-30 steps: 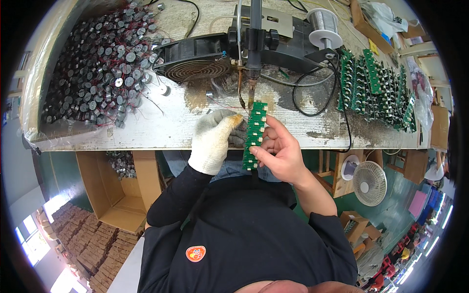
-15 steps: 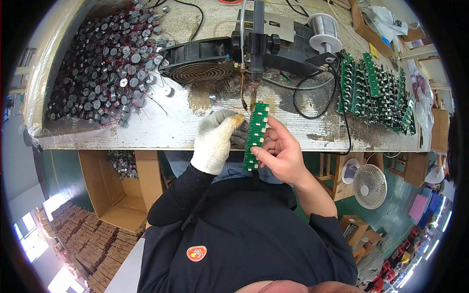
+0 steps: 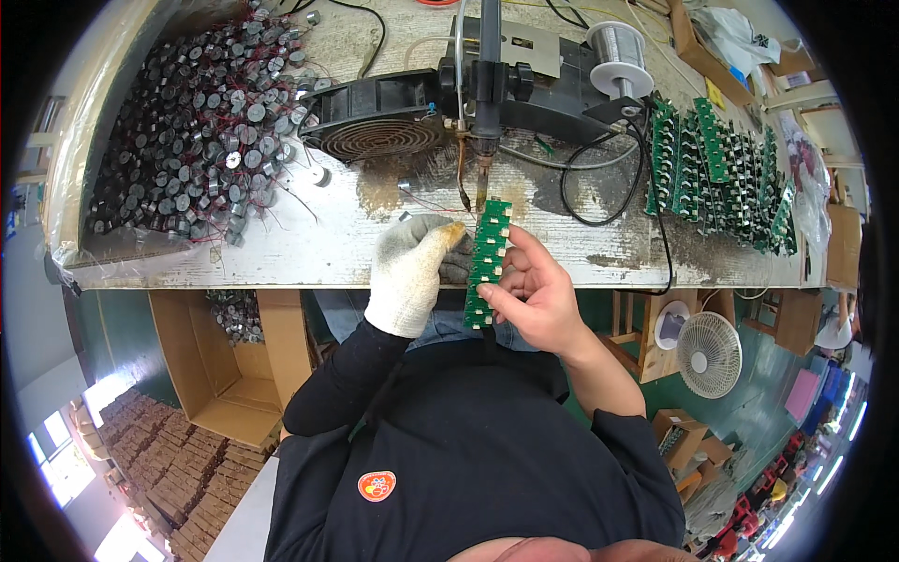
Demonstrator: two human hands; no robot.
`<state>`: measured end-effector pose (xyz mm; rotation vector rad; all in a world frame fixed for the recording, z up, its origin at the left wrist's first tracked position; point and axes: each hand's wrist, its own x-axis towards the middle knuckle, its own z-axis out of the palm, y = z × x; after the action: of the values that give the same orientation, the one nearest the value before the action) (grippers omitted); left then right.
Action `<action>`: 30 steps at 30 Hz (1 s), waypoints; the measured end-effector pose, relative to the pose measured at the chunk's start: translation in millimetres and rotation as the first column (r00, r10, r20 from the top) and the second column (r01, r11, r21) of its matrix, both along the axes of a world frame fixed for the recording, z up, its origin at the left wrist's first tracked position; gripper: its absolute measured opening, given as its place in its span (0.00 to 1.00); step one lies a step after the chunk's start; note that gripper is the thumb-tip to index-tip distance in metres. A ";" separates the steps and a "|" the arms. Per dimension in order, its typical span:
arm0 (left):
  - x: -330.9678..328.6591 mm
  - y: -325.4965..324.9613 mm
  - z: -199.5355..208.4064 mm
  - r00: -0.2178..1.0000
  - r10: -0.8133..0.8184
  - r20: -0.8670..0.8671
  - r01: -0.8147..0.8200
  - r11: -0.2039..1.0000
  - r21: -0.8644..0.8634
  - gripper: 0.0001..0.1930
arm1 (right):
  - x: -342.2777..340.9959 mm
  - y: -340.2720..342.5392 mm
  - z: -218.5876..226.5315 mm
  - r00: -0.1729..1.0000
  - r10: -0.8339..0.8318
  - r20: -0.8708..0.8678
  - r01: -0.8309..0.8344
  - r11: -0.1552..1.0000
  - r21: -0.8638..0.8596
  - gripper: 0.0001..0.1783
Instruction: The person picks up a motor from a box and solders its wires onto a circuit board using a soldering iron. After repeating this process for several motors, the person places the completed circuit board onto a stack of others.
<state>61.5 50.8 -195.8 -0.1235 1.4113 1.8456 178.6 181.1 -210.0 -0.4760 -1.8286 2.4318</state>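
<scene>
My right hand is bare and grips a green circuit board strip by its right edge and lower part, thumb on top. Small pale parts run along the strip, which stands nearly upright in the view. To its left my left hand, in a white glove with yellowed fingertips, is closed in a pinch beside the board; what sits between its fingers is too small to make out. A soldering iron points down just above the board's top end, next to a thin copper-coloured tube. A small round component with thin wires lies behind the glove.
A heap of round metal components with red wires fills a box at left. A black fan and a solder spool stand behind. Stacked green boards lie at right, near a looping black cable. A cardboard box sits below.
The circuit board strip has shifted very slightly toward me, relative to the iron's tip. Both hands keep nearly the same pose, and the whole view has moved a little.
</scene>
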 end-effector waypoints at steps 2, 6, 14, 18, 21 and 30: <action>0.3 0.0 0.3 1.000 0.003 -0.013 -0.003 1.000 0.005 0.10 | -0.1 -0.1 -0.5 1.000 -0.008 0.000 0.008 1.000 0.004 0.37; 0.0 0.8 2.1 1.000 0.009 -0.005 -0.009 1.000 0.009 0.10 | -0.5 -0.3 -0.6 1.000 -0.003 -0.009 0.003 1.000 0.011 0.38; -0.3 -0.3 2.2 1.000 0.005 0.013 -0.005 1.000 0.008 0.10 | 0.5 -0.8 -1.7 1.000 -0.007 -0.004 0.007 1.000 0.003 0.37; -6.2 -9.3 -3.9 0.969 -0.070 -0.237 0.038 0.989 -0.140 0.08 | 0.3 -2.2 -0.1 0.998 -0.055 0.038 0.055 0.998 -0.018 0.37; -26.0 -17.4 -10.4 0.637 -0.147 -0.756 -0.159 0.935 -0.316 0.07 | -5.2 0.0 2.3 0.991 -0.115 0.063 0.118 0.992 -0.040 0.38; -91.9 -55.3 -0.5 0.447 -0.544 -0.710 -0.546 0.463 -0.699 0.16 | -15.0 5.2 -1.2 0.989 -0.148 0.025 0.149 0.987 -0.054 0.37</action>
<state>-30.4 -4.5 -196.3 0.4684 3.1228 0.7423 163.6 186.3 -211.3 -0.6200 -1.6714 2.3915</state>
